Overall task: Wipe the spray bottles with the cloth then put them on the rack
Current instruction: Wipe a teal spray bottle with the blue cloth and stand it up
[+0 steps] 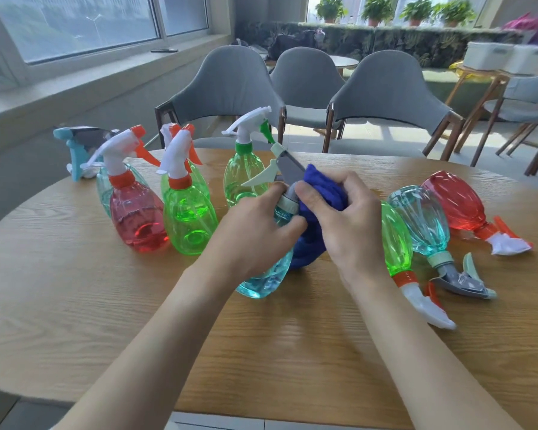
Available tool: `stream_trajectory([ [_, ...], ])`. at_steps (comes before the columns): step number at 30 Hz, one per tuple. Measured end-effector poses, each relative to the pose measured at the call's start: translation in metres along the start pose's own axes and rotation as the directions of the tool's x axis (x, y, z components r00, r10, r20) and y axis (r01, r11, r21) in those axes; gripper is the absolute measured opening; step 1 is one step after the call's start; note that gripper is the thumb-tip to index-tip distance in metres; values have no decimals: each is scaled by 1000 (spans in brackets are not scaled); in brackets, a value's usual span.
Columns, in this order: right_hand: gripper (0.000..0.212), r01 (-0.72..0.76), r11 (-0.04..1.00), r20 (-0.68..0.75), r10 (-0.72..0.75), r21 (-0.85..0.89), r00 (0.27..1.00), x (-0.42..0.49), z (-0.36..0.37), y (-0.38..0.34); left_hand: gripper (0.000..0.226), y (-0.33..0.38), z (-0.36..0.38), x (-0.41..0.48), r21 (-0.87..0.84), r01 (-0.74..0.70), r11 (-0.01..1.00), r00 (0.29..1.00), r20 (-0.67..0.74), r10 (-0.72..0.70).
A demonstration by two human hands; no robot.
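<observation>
Fingers of the left hand (255, 234) curl round the shoulder of a translucent teal plastic spray bottle (266, 282), tilted over the round wooden bench (75, 290). Fingers of the right hand (351, 218) hold a bunched blue cloth (322, 186) against its neck. 3 toppled bottles (423, 218) lie right; upright bottles (190, 218) stand left.

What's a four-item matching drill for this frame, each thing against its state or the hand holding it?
1 cloth
2 far-right red bottle
3 left red bottle
4 centre teal bottle

A lying on its side
B gripped by the left hand
C standing upright
D bunched in the right hand

Pairs: 1-D, 2-A, 3-C, 4-B
</observation>
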State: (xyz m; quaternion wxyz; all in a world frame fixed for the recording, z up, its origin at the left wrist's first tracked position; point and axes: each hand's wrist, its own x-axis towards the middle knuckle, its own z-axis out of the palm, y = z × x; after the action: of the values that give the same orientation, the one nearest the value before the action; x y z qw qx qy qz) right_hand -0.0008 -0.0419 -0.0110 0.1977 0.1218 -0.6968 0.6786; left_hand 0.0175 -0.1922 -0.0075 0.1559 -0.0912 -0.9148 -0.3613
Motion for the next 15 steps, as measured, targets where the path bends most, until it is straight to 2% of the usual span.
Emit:
stream_trajectory([
  [3, 18, -62, 998, -28, 62, 5, 998, -2, 5, 3, 28, -1, 1, 2, 17, 5, 1000, 1000, 3, -5],
  [5, 26, -123, 992, -48, 125, 33, 991, -1, 7, 5, 36, -2, 1, 2, 22, -8, 1000, 1000, -17, 8],
  [7, 39, -211, 968, -60, 220, 136, 974, 2, 7, 8, 32, -2, 2, 1, 23, -42, 999, 997, -57, 43],
  [9, 42, -247, 946, -49, 263, 210, 964, 4, 6, 9, 29, -3, 2, 0, 7, -52, 999, 995, -83, 52],
  [11, 30, -219, 958, -9, 225, 183, 974, 4, 5, 10, 26, -5, 3, 1, -24, -42, 999, 995, -88, 40],
  [13, 15, -129, 990, 72, 124, 62, 990, 1, 6, 8, 21, -9, 2, 2, -58, -17, 998, 995, -101, 11],
  [15, 30, -18, 994, 170, 36, -104, 985, -1, 6, 9, 16, -12, 1, 3, -101, 0, 995, 994, -109, -11],
])
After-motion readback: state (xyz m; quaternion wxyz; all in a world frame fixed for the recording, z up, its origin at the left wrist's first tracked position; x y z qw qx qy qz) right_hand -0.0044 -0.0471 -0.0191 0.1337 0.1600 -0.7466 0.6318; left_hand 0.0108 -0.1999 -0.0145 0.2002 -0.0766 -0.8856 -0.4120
